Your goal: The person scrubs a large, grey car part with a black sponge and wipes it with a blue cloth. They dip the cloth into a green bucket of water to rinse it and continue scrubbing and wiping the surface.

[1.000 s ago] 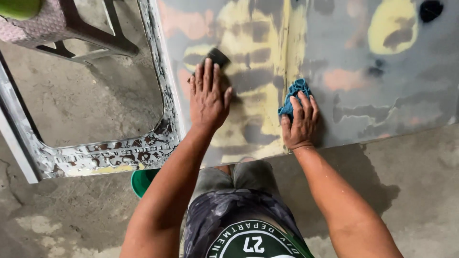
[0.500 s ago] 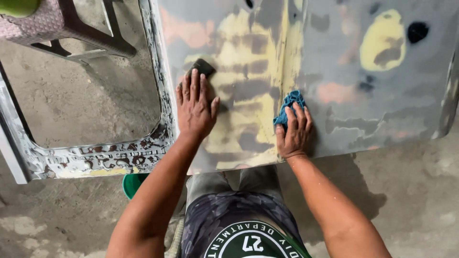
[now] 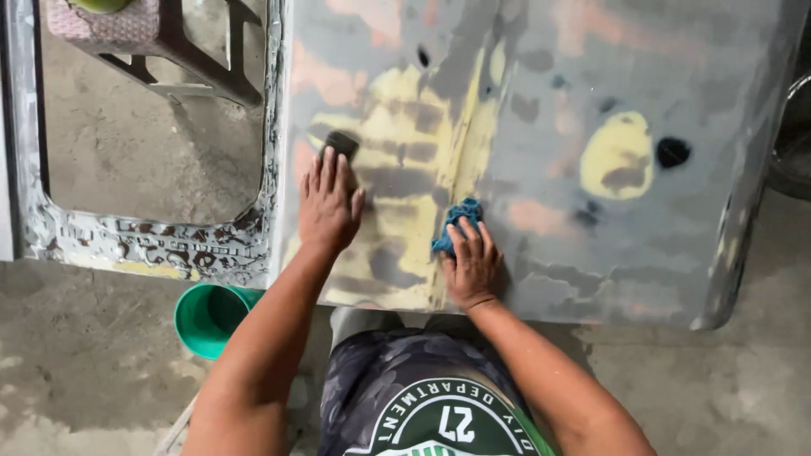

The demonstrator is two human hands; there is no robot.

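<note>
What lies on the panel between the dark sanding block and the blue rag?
Nothing loose: in the head view, only bare car door panel with yellow filler patches and a raised crease separates the sanding block from the blue rag.
</note>
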